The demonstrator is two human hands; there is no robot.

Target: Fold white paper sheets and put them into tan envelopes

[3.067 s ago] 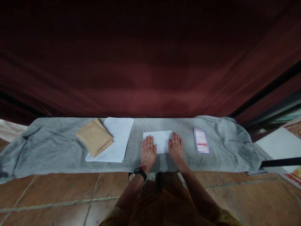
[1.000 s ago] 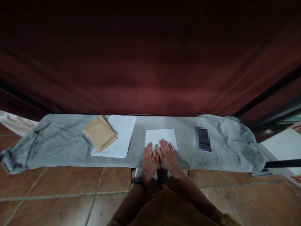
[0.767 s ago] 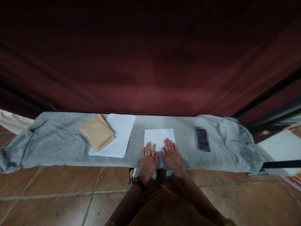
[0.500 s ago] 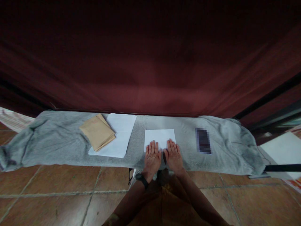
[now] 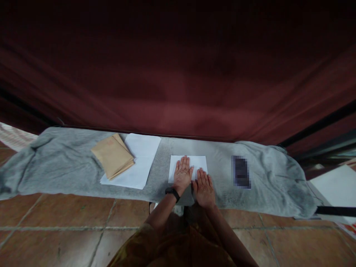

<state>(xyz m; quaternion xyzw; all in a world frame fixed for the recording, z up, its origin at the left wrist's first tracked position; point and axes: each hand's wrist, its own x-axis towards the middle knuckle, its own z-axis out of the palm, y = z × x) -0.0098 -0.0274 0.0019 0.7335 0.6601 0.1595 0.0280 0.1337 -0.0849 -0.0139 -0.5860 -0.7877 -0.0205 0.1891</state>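
Observation:
A white sheet of paper (image 5: 198,161), which looks folded, lies on the grey cloth in front of me. My left hand (image 5: 183,175) rests flat on its left and middle part, fingers stretched toward the far edge. Over the near right part of the paper lies my right hand (image 5: 204,188), palm down with its fingers extended. Neither hand grips anything. The paper's near edge is partly hidden under the hands. A dark watch (image 5: 172,193) is on my left wrist.
Brown envelopes (image 5: 112,155) overlap a stack of white paper sheets (image 5: 146,148) at left. To the right lies a dark, pixelated rectangular object (image 5: 241,172). Grey cloth (image 5: 69,167) covers the narrow table. A dark red curtain (image 5: 178,89) hangs behind it.
My left hand has slid forward and slightly right across the paper. My right hand stays near the lower right edge. The view has shifted slightly.

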